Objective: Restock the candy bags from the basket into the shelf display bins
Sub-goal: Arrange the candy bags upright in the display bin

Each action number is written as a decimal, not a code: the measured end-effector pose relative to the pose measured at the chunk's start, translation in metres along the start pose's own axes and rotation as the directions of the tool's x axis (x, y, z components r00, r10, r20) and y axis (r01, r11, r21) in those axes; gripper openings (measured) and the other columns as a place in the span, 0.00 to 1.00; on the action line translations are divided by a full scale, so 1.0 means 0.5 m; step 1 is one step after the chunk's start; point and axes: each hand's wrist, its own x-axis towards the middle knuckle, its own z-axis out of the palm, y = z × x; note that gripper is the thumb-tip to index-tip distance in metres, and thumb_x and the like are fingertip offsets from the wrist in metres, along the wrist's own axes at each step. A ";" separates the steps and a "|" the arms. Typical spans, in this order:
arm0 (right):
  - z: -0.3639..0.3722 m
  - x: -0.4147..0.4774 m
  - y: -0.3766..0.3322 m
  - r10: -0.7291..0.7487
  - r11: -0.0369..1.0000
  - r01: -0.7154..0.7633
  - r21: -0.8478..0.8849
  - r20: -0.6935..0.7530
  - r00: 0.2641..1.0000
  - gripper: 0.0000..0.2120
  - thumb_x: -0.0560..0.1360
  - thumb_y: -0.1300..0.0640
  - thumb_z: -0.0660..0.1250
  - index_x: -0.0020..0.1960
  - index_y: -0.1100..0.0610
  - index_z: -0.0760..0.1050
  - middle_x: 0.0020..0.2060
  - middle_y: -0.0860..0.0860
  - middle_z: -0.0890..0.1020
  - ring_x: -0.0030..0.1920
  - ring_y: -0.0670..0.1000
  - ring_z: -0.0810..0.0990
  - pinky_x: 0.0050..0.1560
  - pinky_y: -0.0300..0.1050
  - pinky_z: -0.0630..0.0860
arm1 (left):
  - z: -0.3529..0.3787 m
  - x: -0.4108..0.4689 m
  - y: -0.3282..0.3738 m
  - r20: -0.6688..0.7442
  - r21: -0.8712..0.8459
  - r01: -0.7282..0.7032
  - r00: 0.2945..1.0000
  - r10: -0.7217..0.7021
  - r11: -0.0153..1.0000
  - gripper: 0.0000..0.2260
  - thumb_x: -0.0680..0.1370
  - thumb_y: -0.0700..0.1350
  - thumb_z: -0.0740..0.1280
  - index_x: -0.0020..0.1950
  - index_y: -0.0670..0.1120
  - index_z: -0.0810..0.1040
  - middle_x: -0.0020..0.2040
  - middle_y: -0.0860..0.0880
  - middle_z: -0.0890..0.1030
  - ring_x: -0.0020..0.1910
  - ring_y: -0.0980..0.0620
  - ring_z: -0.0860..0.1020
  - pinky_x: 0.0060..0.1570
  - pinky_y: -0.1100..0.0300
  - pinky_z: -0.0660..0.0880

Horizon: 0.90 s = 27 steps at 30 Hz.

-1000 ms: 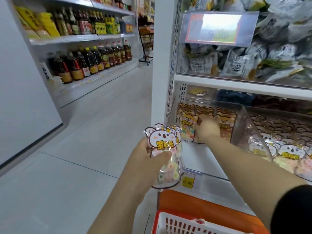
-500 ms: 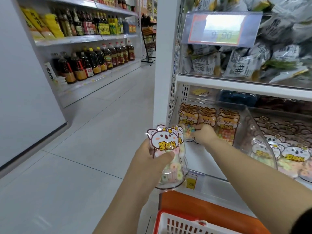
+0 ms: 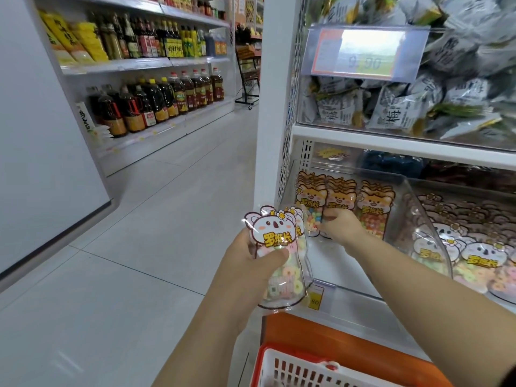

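My left hand grips a small stack of koala-face candy bags in front of the shelf, thumb across the clear lower part. My right hand reaches into the left clear display bin and its fingers curl on the lower part of an orange fox-face candy bag standing in rows there. The neighbouring right bin holds many koala-face bags. The white basket with a red rim sits at the bottom of the view; its contents are hidden.
An orange base panel runs under the shelf. Above, a clear bin holds grey snack packets behind a price card. Across the aisle, shelves carry oil bottles. Grey tiled floor lies to the left.
My right hand has drawn back slightly toward the front of the fox-bag rows and lowered on them. My left hand with its bags has hardly moved.
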 end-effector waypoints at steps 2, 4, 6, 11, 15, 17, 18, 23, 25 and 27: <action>-0.012 -0.015 -0.004 -0.019 0.999 0.020 -0.025 0.027 0.999 0.21 0.74 0.65 0.71 0.67 0.64 0.75 0.60 0.55 0.80 0.58 0.55 0.77 0.63 0.51 0.75 | 0.000 0.001 0.001 -0.006 -0.028 0.015 1.000 -0.016 0.999 0.15 0.78 0.41 0.71 0.62 0.55 0.78 0.58 0.53 0.84 0.59 0.45 0.81 0.58 0.39 0.79; -0.029 -0.044 -0.015 -0.047 0.998 0.049 -0.043 0.050 0.998 0.20 0.75 0.65 0.70 0.66 0.63 0.76 0.59 0.55 0.79 0.55 0.53 0.75 0.62 0.49 0.75 | -0.001 0.004 0.001 -0.018 -0.052 0.031 0.999 -0.032 0.998 0.15 0.77 0.40 0.72 0.61 0.54 0.79 0.58 0.51 0.84 0.59 0.43 0.82 0.58 0.37 0.78; -0.055 -0.082 -0.030 -0.109 0.994 0.110 -0.009 0.039 0.993 0.20 0.76 0.64 0.69 0.67 0.61 0.75 0.61 0.52 0.78 0.56 0.50 0.74 0.63 0.47 0.74 | 0.001 0.002 0.003 -0.002 -0.074 0.034 0.999 -0.034 0.997 0.15 0.78 0.39 0.71 0.61 0.53 0.79 0.57 0.50 0.85 0.58 0.43 0.82 0.59 0.37 0.78; -0.157 -0.261 -0.063 -0.263 0.863 0.152 0.482 0.172 0.949 0.11 0.80 0.53 0.66 0.60 0.55 0.79 0.55 0.53 0.84 0.52 0.52 0.83 0.58 0.49 0.80 | 0.031 -0.033 0.008 0.142 -0.131 0.030 0.990 -0.011 0.991 0.16 0.76 0.37 0.70 0.62 0.49 0.79 0.56 0.47 0.85 0.55 0.43 0.84 0.60 0.41 0.78; -0.234 -0.367 -0.007 -0.325 0.879 0.161 0.450 0.316 0.892 0.15 0.76 0.51 0.71 0.61 0.55 0.77 0.52 0.51 0.85 0.53 0.55 0.83 0.56 0.52 0.79 | 0.110 -0.054 0.002 0.336 -0.135 0.008 0.941 0.039 0.991 0.22 0.70 0.41 0.72 0.65 0.48 0.77 0.58 0.45 0.84 0.57 0.42 0.83 0.50 0.47 0.80; -0.277 -0.381 0.036 -0.294 0.895 0.173 0.411 0.253 0.922 0.21 0.73 0.49 0.75 0.63 0.50 0.74 0.55 0.53 0.84 0.57 0.58 0.83 0.60 0.60 0.77 | 0.173 -0.057 0.000 0.354 -0.074 -0.017 0.934 0.042 0.997 0.20 0.70 0.43 0.77 0.61 0.53 0.79 0.58 0.46 0.84 0.59 0.41 0.82 0.56 0.38 0.78; -0.301 -0.381 0.054 -0.267 0.906 0.175 0.385 0.200 0.943 0.27 0.69 0.44 0.77 0.65 0.46 0.72 0.58 0.53 0.83 0.59 0.58 0.82 0.61 0.62 0.77 | 0.206 -0.057 0.000 0.358 -0.035 -0.036 0.933 0.046 0.999 0.19 0.70 0.46 0.78 0.58 0.56 0.80 0.58 0.47 0.84 0.59 0.40 0.81 0.59 0.32 0.75; -0.437 -0.365 0.124 -0.270 0.920 0.246 0.303 0.037 0.962 0.27 0.65 0.44 0.79 0.61 0.40 0.73 0.54 0.49 0.85 0.54 0.51 0.84 0.54 0.52 0.81 | 0.348 -0.034 0.010 0.409 0.062 -0.164 0.904 0.125 0.985 0.16 0.73 0.51 0.74 0.59 0.60 0.77 0.57 0.58 0.84 0.51 0.55 0.82 0.34 0.62 0.73; -0.485 -0.349 0.149 -0.247 0.909 0.239 0.342 -0.020 0.969 0.22 0.70 0.54 0.77 0.61 0.49 0.73 0.52 0.51 0.86 0.51 0.50 0.85 0.47 0.45 0.80 | 0.388 -0.019 0.019 0.378 0.071 -0.213 0.910 0.172 0.974 0.12 0.78 0.44 0.72 0.59 0.56 0.77 0.54 0.58 0.84 0.43 0.62 0.81 0.31 0.69 0.72; -0.528 -0.313 0.181 -0.195 0.916 0.219 0.337 -0.105 0.975 0.17 0.73 0.61 0.75 0.58 0.55 0.74 0.48 0.54 0.86 0.48 0.51 0.84 0.42 0.43 0.80 | 0.413 -0.002 0.028 0.297 0.088 -0.231 0.934 0.196 0.969 0.11 0.79 0.42 0.71 0.57 0.55 0.79 0.51 0.59 0.85 0.46 0.61 0.82 0.44 0.65 0.78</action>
